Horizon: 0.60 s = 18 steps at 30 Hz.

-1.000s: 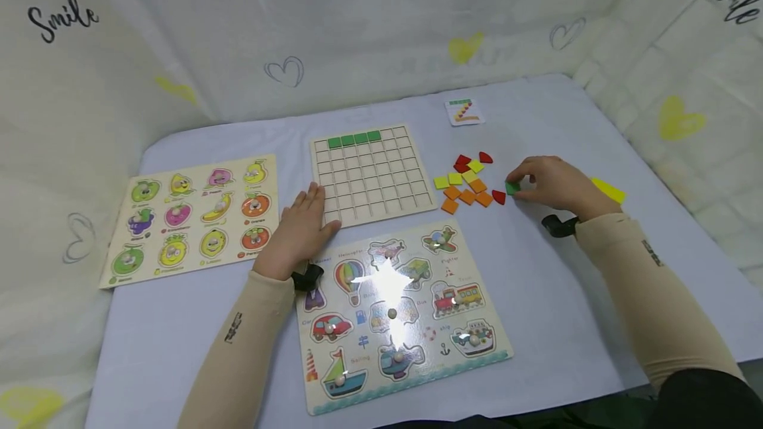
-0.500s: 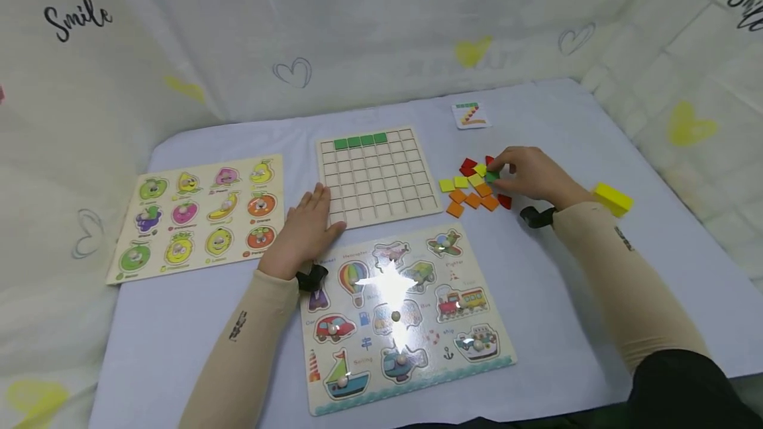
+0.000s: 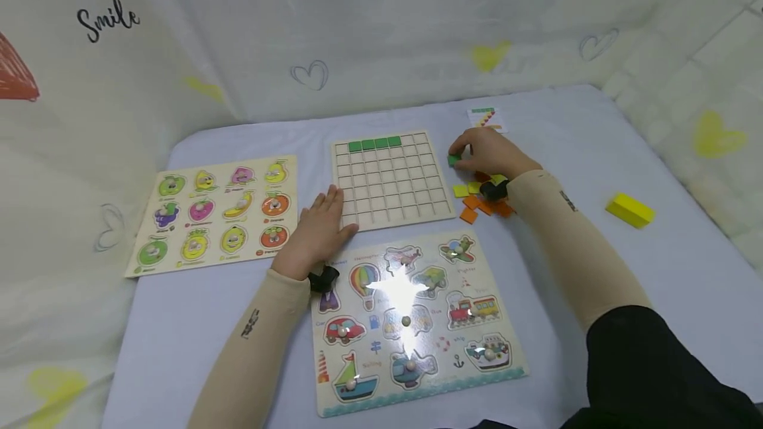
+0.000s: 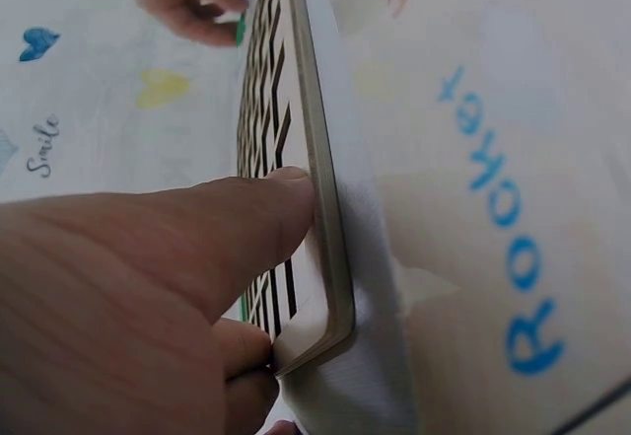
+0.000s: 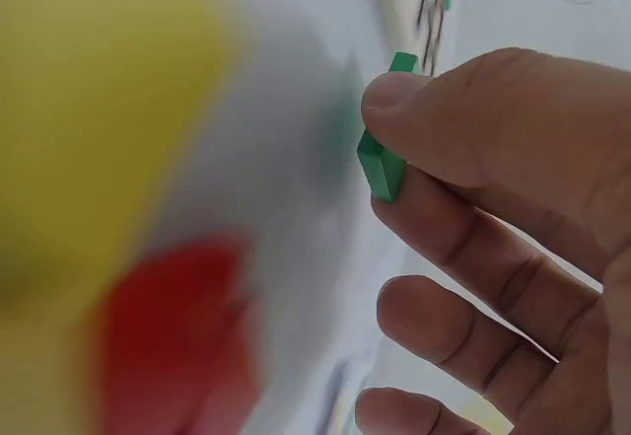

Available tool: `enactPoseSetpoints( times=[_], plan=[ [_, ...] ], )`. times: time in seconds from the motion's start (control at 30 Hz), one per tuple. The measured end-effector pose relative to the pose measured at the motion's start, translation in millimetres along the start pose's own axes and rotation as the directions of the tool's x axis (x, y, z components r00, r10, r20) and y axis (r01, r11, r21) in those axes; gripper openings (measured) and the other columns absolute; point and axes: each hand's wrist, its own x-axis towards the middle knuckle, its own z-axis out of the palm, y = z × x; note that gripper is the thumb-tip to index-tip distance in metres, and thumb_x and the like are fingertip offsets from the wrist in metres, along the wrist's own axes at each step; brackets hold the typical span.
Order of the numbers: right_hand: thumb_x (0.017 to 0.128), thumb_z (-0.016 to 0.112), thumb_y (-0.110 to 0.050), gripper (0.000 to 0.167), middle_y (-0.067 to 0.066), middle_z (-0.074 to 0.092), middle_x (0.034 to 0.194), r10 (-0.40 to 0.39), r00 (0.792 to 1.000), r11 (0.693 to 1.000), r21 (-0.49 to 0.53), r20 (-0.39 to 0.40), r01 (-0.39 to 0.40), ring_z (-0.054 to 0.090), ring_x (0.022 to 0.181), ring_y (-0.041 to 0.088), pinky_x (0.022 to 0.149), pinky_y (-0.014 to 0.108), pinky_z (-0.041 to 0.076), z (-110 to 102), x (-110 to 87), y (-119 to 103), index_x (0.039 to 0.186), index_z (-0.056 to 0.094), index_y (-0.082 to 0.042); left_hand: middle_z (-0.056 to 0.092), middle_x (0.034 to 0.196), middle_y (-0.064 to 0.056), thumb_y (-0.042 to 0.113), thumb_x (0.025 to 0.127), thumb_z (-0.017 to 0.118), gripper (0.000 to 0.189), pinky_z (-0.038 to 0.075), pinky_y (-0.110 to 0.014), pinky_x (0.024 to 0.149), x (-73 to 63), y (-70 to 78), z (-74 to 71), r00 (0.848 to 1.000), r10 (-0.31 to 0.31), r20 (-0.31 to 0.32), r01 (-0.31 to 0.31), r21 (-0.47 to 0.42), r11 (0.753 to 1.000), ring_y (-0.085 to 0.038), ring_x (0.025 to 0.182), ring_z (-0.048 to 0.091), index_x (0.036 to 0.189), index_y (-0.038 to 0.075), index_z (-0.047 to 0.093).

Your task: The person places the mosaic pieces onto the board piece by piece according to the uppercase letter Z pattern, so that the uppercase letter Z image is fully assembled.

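Between thumb and forefinger my right hand (image 3: pixel 495 151) pinches a small green tile (image 5: pixel 383 177), held just off the right side of the wooden grid board (image 3: pixel 390 184). Green tiles (image 3: pixel 374 144) form a row along the board's top. My left hand (image 3: pixel 312 234) rests at the board's left edge with fingers extended; in the left wrist view its thumb (image 4: pixel 281 208) lies on the board's border. Under the right wrist are loose orange tiles (image 3: pixel 468 216) and yellow tiles (image 3: pixel 461 191), partly hidden by the hand and sleeve.
A pattern card (image 3: pixel 485 118) lies behind the right hand. Far right is a yellow block (image 3: pixel 630 210). A fruit puzzle board (image 3: pixel 217 240) lies at left, and a vehicle puzzle board (image 3: pixel 438 386) lies in front of the grid board, close to the left wrist.
My right hand has carried the green tile leftward, over the loose tiles, to near the grid board. The left hand stays at the board's edge. The head view has shifted slightly.
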Motion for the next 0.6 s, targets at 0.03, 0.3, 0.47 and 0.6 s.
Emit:
enactPoseSetpoints(
  times=[0.03, 0.3, 0.47, 0.6],
  plan=[
    [0.095, 0.073, -0.013, 0.029, 0.018, 0.070, 0.131, -0.010, 1.000, 1.000, -0.002, 0.002, 0.010, 0.062, 0.116, 0.034, 0.102, 0.052, 0.050, 0, 6.6, -4, 0.123, 0.075, -0.004, 0.002, 0.176, -0.014, 0.044, 0.107, 0.053, 0.085, 0.014, -0.066, 0.129, -0.3, 0.2, -0.1, 1.000, -0.001, 0.001, 0.001, 0.000, 1.000, -0.040, 0.164, 0.007, 0.167, 0.002, 0.008],
    [0.098, 0.070, -0.014, 0.028, 0.017, 0.066, 0.137, -0.026, 0.999, 1.000, 0.003, 0.025, 0.026, 0.057, 0.128, 0.036, 0.104, 0.052, 0.050, -1, 49.2, -31, 0.126, 0.075, -0.007, 0.004, 0.176, -0.014, 0.044, 0.107, 0.054, 0.085, 0.016, -0.066, 0.128, 0.5, 0.9, 3.2, 1.000, 0.006, -0.015, -0.006, 0.006, 1.000, -0.040, 0.164, 0.009, 0.166, 0.002, 0.011],
    [0.099, 0.068, -0.015, 0.031, 0.017, 0.064, 0.139, -0.024, 0.999, 1.000, -0.014, 0.043, 0.024, 0.055, 0.132, 0.037, 0.109, 0.054, 0.048, 1, 70.8, -40, 0.128, 0.073, -0.007, 0.005, 0.176, -0.014, 0.043, 0.106, 0.055, 0.085, 0.017, -0.066, 0.128, -0.4, 1.2, 3.5, 1.000, 0.003, -0.024, -0.003, 0.006, 1.000, -0.039, 0.164, 0.010, 0.166, 0.002, 0.011],
    [0.100, 0.068, -0.015, 0.031, 0.016, 0.063, 0.142, -0.018, 0.998, 0.999, -0.043, 0.063, 0.020, 0.054, 0.134, 0.036, 0.113, 0.054, 0.046, 4, 85.6, -46, 0.130, 0.073, -0.008, 0.004, 0.176, -0.014, 0.044, 0.107, 0.055, 0.085, 0.017, -0.066, 0.128, -1.5, -0.1, 1.4, 1.000, -0.003, -0.024, 0.003, 0.014, 1.000, -0.039, 0.164, 0.009, 0.166, 0.002, 0.011]
  ],
)
